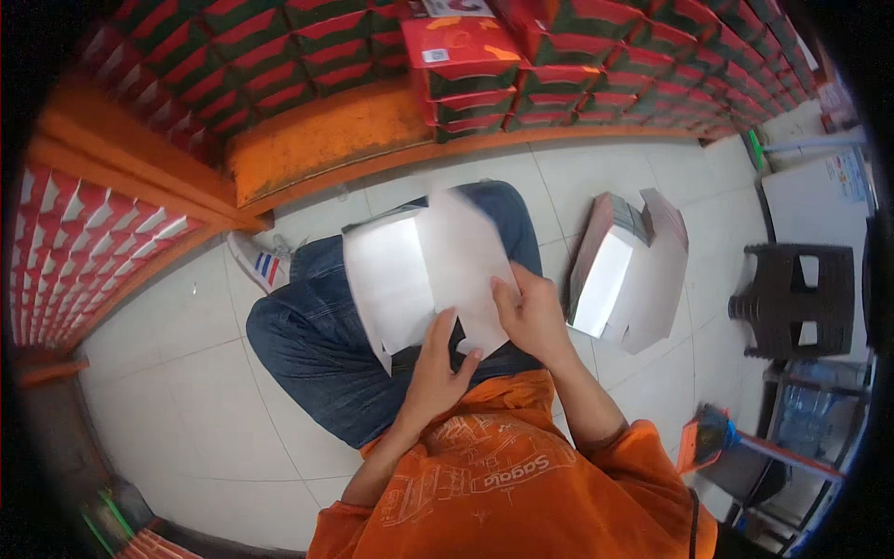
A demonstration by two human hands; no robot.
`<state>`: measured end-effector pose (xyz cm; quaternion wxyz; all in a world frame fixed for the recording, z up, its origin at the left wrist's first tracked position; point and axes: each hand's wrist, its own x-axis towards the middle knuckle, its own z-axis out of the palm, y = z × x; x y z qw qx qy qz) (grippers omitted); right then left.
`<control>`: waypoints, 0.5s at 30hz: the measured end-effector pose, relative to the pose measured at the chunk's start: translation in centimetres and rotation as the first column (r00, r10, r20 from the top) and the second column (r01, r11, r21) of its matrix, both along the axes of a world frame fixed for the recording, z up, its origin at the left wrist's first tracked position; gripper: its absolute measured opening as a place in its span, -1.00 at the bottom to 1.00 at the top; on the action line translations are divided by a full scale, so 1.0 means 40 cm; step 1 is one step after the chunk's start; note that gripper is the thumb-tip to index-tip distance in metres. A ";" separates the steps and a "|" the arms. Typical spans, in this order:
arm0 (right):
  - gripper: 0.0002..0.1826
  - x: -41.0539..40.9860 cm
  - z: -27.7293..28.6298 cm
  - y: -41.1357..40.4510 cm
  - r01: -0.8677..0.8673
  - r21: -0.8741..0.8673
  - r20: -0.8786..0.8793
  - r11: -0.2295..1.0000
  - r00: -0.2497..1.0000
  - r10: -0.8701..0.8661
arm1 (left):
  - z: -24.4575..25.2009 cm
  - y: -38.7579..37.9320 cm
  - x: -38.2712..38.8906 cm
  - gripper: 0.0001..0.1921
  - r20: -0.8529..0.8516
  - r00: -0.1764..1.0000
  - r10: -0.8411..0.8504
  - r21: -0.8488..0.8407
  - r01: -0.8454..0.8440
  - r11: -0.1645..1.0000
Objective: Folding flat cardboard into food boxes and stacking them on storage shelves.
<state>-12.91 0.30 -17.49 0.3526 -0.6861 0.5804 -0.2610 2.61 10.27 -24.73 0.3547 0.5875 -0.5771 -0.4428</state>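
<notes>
A cardboard carton blank (461, 258), its white inner face up, lies partly folded across my crossed legs. At its near edge, the fingers and thumb of my left hand (436, 374) take hold around a small cut-out and tab. My right hand (536, 318) pinches the panel's right edge, thumb on top. The blank's far corner is blurred. To the right on the floor rests a stack of similar flat cartons (606, 244), the top one with its white side up.
Red boxes (468, 52) are piled on an orange shelf (328, 143) ahead, and more red cartons (91, 258) fill a rack at the left. Dark plastic stools (800, 300) stand at the right. An orange-handled dustpan or similar tool (698, 440) is at the lower right.
</notes>
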 end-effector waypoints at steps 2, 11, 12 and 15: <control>-0.74 0.005 -0.007 0.012 -0.078 -0.096 0.020 0.992 0.997 0.080 | 0.033 -0.029 0.038 -0.32 -0.298 0.942 0.155 0.127 -0.122 0.984; -0.32 -0.005 0.006 0.075 -0.438 -0.444 -0.272 0.781 0.897 0.348 | 0.192 -0.158 0.189 -0.54 -0.819 0.163 0.550 0.438 -0.442 0.783; -0.33 0.004 0.013 0.073 -0.410 -0.443 -0.300 0.797 0.906 0.299 | 0.194 -0.165 0.172 -0.66 -0.720 0.194 0.667 0.492 -0.535 0.687; -0.36 0.045 0.042 0.066 -0.387 -0.473 -0.242 0.792 0.921 0.305 | 0.192 -0.179 0.123 -0.75 -0.747 0.282 0.602 0.327 -0.632 0.702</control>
